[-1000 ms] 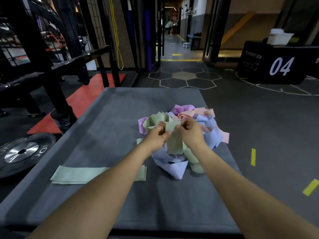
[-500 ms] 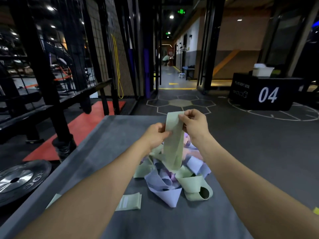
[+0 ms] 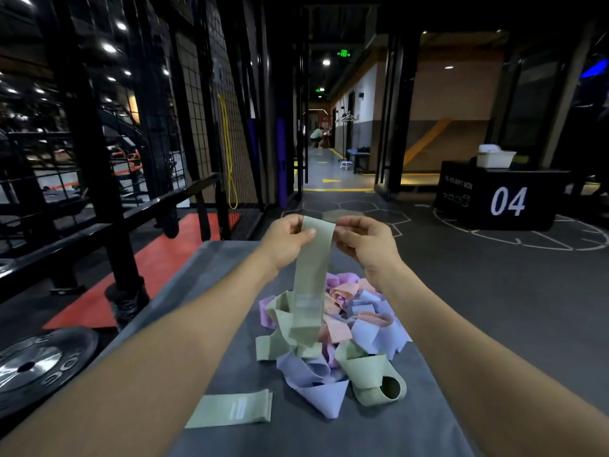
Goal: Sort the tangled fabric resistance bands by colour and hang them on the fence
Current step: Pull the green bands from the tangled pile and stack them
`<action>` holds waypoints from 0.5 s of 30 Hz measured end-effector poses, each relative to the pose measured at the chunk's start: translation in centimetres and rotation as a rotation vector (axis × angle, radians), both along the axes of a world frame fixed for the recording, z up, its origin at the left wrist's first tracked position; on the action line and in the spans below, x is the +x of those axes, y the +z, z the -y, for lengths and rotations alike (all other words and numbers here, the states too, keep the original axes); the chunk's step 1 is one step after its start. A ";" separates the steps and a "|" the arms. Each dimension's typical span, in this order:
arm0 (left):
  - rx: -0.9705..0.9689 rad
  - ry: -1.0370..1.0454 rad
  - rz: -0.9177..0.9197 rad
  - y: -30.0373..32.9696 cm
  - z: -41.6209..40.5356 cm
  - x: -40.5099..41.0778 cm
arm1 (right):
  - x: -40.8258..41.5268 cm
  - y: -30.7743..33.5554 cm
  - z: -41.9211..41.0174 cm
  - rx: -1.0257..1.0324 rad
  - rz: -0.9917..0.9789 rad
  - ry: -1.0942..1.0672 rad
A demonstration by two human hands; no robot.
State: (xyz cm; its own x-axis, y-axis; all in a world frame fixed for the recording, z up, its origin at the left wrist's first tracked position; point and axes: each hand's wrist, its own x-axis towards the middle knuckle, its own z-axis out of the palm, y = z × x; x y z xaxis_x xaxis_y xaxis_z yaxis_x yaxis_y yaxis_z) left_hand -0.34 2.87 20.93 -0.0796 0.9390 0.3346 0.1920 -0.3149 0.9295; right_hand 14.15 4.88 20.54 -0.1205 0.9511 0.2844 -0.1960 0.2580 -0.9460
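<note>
Head-worn view, forward and downward

We're in a gym, commercial by the look. Weight plate [image 3: 31, 366] on the floor at left, beside a black steel rack [image 3: 99, 166] w/ wire-mesh fence [image 3: 194, 103] behind it. Yellow loop band [image 3: 228, 150] hangs on the mesh. Rubber flooring [image 3: 494, 291], dark grey w/ painted hexagons & a red mat [image 3: 171, 249]. Black soft plyo box [image 3: 501, 199] marked "04" at right. Green exit sign [image 3: 343, 53] over a corridor. We stand at a grey padded counter [image 3: 211, 268] w/ a pile of fabric resistance bands [image 3: 333, 338].
</note>
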 end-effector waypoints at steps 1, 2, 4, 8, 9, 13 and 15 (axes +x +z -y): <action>-0.006 -0.006 0.008 0.2 0.2 -0.2 | -0.1 0.0 0.2 0.009 0.033 0.005; -0.010 -0.009 0.025 0.5 0.3 -0.4 | -0.3 -0.1 0.4 0.017 0.056 0.012; -0.028 -0.013 0.067 0.7 0.5 -0.7 | -0.6 -0.3 0.7 0.043 0.111 0.017; -0.072 -0.043 0.096 0.7 1.2 -0.8 | -1.1 -0.7 0.9 0.154 0.269 -0.066; -0.084 -0.045 0.106 0.6 1.3 -0.8 | -1.2 -0.8 0.9 0.173 0.285 -0.068; -0.115 -0.046 0.130 0.4 1.7 -0.9 | -1.6 -1.1 0.9 0.225 0.372 -0.114; -0.144 -0.049 0.139 -0.1 1.9 -0.9 | -1.9 -1.5 0.9 0.207 0.373 -0.142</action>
